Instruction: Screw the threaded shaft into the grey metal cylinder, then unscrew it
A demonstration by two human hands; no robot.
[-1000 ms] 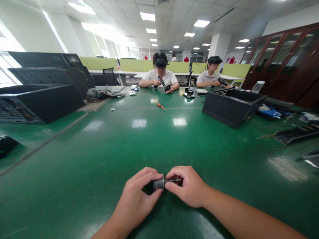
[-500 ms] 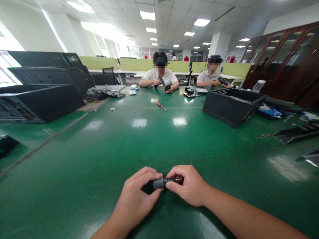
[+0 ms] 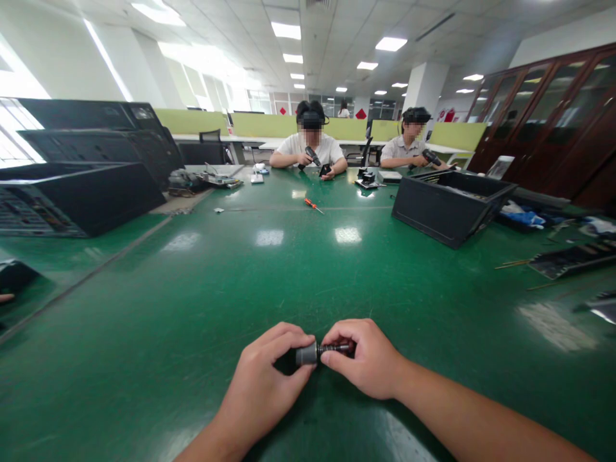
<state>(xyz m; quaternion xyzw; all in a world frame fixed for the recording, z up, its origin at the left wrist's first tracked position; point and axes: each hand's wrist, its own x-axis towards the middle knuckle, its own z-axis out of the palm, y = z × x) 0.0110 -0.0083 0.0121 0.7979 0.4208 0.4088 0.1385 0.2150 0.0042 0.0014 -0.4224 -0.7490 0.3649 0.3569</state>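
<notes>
Low in the head view, a small grey cylinder lies between the thumb and fingers of my left hand. From its right end extends a thin dark shaft that looks threaded or coiled. My right hand pinches this shaft close to the cylinder, its fingers curled around the far end, which is partly hidden. Both hands are just above or on the green table; whether they touch it I cannot tell.
An orange screwdriver lies further back. Black computer cases stand at the left and right. Two people sit across the table, one holding a power tool. Metal parts lie at the right edge.
A fingertip of another person has appeared at the far left edge beside a dark object. My hands and the cylinder look the same.
</notes>
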